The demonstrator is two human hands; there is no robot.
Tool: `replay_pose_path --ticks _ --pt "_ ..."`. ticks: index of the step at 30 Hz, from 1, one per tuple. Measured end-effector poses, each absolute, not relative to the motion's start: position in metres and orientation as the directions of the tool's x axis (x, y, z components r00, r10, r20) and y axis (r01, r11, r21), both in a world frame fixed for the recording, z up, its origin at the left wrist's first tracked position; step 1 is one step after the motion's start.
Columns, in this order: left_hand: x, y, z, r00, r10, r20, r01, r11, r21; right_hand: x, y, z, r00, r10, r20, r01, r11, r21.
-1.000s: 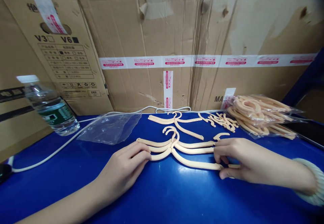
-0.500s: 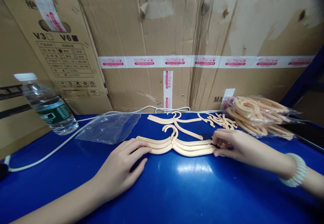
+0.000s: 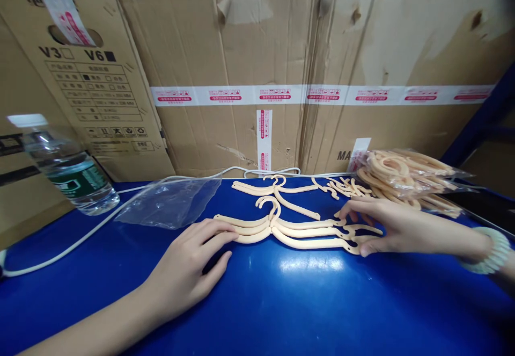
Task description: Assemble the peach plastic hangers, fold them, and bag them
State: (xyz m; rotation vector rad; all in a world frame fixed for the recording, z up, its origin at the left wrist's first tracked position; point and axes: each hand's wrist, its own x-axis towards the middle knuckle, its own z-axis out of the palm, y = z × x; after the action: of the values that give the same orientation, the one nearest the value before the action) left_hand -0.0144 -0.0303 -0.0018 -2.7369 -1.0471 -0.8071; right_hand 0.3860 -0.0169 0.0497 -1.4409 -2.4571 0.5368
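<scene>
Several thin cream plastic hangers (image 3: 281, 229) lie stacked flat on the blue table (image 3: 281, 302), hooks pointing away from me. My left hand (image 3: 189, 267) rests palm down with fingers stretched out, fingertips touching the stack's left end. My right hand (image 3: 386, 226) lies over the stack's right end, fingers spread above the hanger tips and thumb against the lowest arm. A pale bead bracelet (image 3: 488, 251) circles my right wrist. One more hanger (image 3: 277, 192) lies alone behind the stack.
A crumpled clear plastic bag (image 3: 171, 203) lies left of the hangers. A water bottle (image 3: 66, 168) lies at far left beside a white cable (image 3: 80, 232). Bagged hangers (image 3: 406, 176) and loose hanger pieces (image 3: 346, 187) sit at back right. Cardboard boxes (image 3: 257, 66) wall the back.
My right hand slid back along the table and the fanned hangers drew together into a tighter stack, then their right ends spread a little. My left hand stayed at the left end.
</scene>
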Motion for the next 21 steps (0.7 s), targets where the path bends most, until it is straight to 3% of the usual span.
replay_pose_path --ticks 6,14,17,21 --pt "-0.014 -0.029 0.000 0.640 0.578 0.507 0.638 -0.767 0.069 0.377 -0.018 0.050 -0.528 0.846 -0.078 0.805 0.469 -0.364" --pt "-0.013 -0.029 0.001 0.655 0.517 0.552 0.597 -0.801 0.042 0.379 -0.015 0.047 -0.543 0.839 -0.030 0.807 0.512 -0.295" --pt "-0.013 -0.029 0.002 0.654 0.505 0.563 0.593 -0.805 0.033 0.370 -0.020 0.053 -0.559 0.829 0.012 0.773 0.527 -0.353" --pt "-0.012 -0.029 0.002 0.651 0.500 0.571 0.592 -0.805 0.031 0.359 -0.052 0.051 -0.571 0.795 0.205 0.638 0.586 -0.499"
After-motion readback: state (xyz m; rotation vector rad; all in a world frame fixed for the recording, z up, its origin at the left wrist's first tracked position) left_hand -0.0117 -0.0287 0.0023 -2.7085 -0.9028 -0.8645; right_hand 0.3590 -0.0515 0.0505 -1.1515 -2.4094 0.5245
